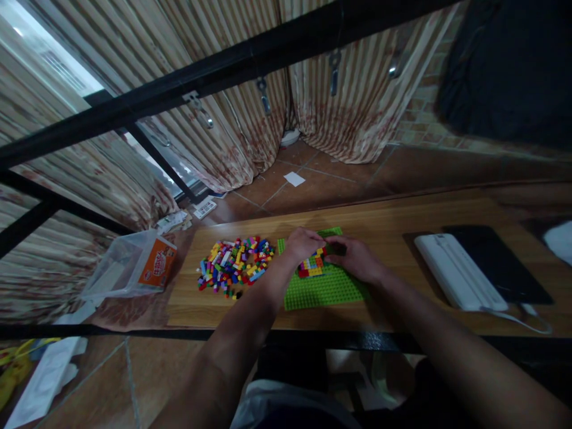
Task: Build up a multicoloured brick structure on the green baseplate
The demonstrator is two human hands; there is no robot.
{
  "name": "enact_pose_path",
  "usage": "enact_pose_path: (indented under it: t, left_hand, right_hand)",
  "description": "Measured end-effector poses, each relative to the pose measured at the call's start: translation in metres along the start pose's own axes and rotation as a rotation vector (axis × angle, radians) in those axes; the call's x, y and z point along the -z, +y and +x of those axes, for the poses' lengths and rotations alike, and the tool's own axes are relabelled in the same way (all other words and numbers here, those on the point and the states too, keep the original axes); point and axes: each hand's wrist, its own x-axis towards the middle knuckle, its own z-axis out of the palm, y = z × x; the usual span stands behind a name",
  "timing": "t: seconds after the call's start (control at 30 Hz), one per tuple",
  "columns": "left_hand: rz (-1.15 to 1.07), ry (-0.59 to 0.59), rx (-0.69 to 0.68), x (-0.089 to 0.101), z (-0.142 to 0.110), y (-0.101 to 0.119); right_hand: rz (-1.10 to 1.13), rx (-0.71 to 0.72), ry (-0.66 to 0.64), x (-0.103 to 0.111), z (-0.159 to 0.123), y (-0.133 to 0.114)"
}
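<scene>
A green studded baseplate (326, 289) lies on the wooden table (388, 220). A small block of coloured bricks (311, 266) stands on it near its far side. My left hand (302, 243) rests over the plate's far left part, fingers curled down onto the bricks. My right hand (353, 257) lies on the plate's right side, fingers bent toward the same bricks. The fingertips of both hands meet above the small build. What they pinch is too small to make out. A heap of loose coloured bricks (235, 264) lies left of the plate.
A clear plastic tub with an orange label (134, 267) lies on its side at the table's left end. A white flat device with a cable (456, 269) and a black pad (496, 262) sit to the right. Black metal bars (214, 71) cross overhead; curtains hang behind.
</scene>
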Motion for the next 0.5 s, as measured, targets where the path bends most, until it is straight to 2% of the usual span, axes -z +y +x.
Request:
enact_pose_path:
  t: [0.27, 0.5]
  left_hand:
    - [0.062, -0.003, -0.066, 0.000, -0.005, -0.002]
    - [0.072, -0.043, -0.104, 0.004, -0.012, -0.004]
  right_hand:
    - [-0.055, -0.004, 0.005, -0.002, -0.001, 0.000]
    - [0.183, 0.009, -0.143, 0.014, 0.006, 0.014]
